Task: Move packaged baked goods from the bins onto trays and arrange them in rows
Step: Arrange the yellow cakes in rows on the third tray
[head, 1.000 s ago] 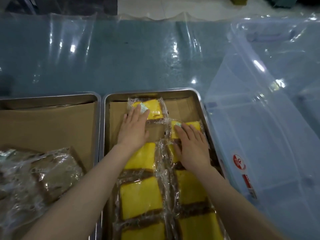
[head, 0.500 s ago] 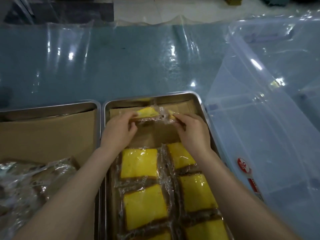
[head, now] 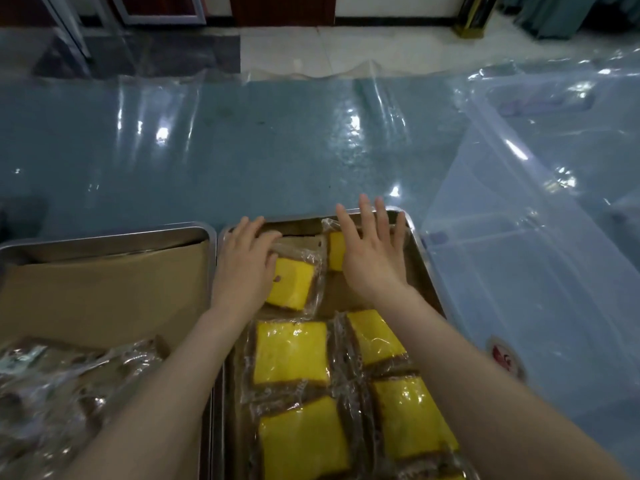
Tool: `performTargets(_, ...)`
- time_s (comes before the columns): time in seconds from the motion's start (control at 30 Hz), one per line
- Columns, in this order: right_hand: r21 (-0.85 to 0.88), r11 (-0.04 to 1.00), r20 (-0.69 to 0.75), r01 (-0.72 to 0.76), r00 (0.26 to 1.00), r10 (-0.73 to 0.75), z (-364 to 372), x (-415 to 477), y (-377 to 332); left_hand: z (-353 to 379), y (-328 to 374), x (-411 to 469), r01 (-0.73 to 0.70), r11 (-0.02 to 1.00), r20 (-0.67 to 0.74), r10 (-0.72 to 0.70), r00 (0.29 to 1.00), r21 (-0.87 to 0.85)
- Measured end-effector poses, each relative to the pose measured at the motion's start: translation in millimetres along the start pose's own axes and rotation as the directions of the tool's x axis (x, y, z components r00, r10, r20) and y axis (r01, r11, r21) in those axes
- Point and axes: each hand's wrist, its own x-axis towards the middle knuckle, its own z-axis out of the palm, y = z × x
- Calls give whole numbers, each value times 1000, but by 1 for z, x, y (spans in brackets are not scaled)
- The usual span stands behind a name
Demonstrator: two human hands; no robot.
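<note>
A steel tray [head: 424,268] lined with brown paper holds wrapped yellow cakes in two columns. At its far end lies one wrapped cake [head: 292,284], slightly tilted, with my left hand [head: 244,268] flat on its left side, fingers curled over the wrapper's far edge. Beside it a second wrapped cake [head: 335,249] sits in the far right corner, mostly hidden under my right hand [head: 374,252], which is spread flat with fingers apart. Nearer rows hold more packs, such as one cake [head: 289,353] and another [head: 375,337].
A second steel tray [head: 104,237] on the left carries brown paper and a heap of clear-wrapped dark goods [head: 59,382]. A large clear plastic bin [head: 540,258] stands to the right. Shiny plastic film covers the blue table [head: 225,150] beyond the trays.
Both hands had lifted a wrapped cake together at the tray's far end. Now two packs lie flat there and the hands rest on them, the right hand spread open.
</note>
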Motion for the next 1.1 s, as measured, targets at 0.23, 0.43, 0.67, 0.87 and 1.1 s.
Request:
performTargets(0.23, 75, 997, -3, 19, 1000, -19, 29, -10, 14, 32, -13, -9, -61, 973, 426, -40, 904, 221)
performTargets(0.43, 311, 948, 207, 64, 969, -133, 41, -11, 28, 41, 0, -6, 120, 957, 356, -212, 910, 264)
performTargets(0.67, 266, 963, 174, 39, 981, -88, 37, -33, 26, 34, 12, -14, 37, 929, 331, -169, 929, 369)
performTargets(0.87, 131, 990, 279, 45, 957, -81, 48, -38, 19, 38, 33, -34, 42, 946, 310, -146, 939, 320)
performTargets(1.1, 42, 998, 256, 48, 965, -57, 54, -15, 21, 48, 34, -18, 103, 941, 420, -239, 876, 323)
